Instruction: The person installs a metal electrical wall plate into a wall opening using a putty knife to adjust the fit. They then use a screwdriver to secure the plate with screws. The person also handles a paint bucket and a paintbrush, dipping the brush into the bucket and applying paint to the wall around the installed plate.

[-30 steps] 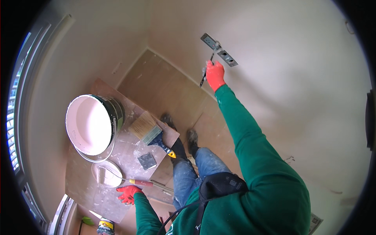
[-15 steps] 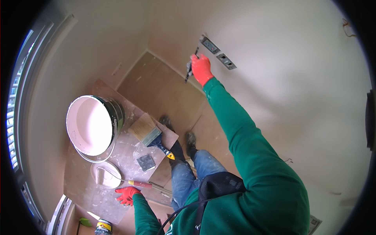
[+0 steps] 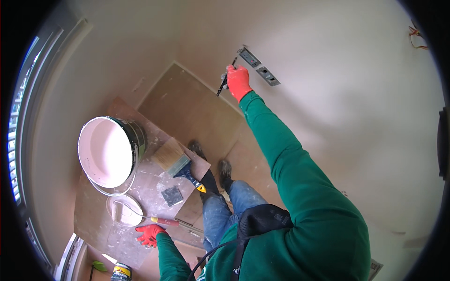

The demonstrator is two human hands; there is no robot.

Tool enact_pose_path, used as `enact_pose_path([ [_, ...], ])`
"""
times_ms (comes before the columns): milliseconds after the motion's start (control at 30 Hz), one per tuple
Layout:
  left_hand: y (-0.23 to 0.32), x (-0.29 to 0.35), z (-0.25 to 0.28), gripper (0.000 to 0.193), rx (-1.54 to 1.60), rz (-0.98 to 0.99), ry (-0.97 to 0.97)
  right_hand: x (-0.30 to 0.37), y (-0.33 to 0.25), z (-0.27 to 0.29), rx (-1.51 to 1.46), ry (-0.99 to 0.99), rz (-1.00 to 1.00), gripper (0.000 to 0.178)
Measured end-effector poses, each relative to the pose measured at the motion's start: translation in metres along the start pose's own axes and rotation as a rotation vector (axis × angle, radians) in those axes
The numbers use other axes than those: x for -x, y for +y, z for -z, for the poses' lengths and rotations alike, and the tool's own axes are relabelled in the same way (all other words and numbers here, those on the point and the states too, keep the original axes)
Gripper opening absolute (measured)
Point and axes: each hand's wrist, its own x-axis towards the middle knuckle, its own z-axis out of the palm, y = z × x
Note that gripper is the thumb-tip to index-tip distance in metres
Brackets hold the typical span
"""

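My right hand [image 3: 239, 82], in a red glove, reaches out toward the wall. Its fingers are closed round a slim black strip [image 3: 221, 89], whose upper end comes close to the near end of a socket plate [image 3: 249, 57]. What kind of thing the strip is I cannot make out. A second socket plate [image 3: 268, 76] sits beside the first. Low on the left, my left hand [image 3: 149, 235], also red-gloved, has its fingers apart and holds nothing. It rests at the board [image 3: 112, 241], just below the handle of a small paint roller [image 3: 164, 220].
On the board stand a paint bucket [image 3: 136, 136] of pale paint, a round lid [image 3: 136, 219] under the roller head, a wide brush [image 3: 180, 166] and a grey sanding block [image 3: 172, 195]. A tin [image 3: 122, 271] is lower left; wires [image 3: 416, 37] stick out of the wall.
My view has shifted slightly. My right hand and the black strip keep about the same place near the socket plate, the strip tilted a little differently. The left hand stays by the roller handle.
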Motion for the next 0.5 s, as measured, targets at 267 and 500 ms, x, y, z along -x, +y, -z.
enact_pose_path([
  [267,-0.003,-0.003,-0.012,0.081,0.003,0.018,0.065,0.048,0.033,0.099,-0.069,0.131,-0.133,0.019],
  [500,0.009,0.006,0.013,0.083,0.019,0.008,-0.018,0.066,0.01,0.086,0.079,0.012,-0.103,0.02],
])
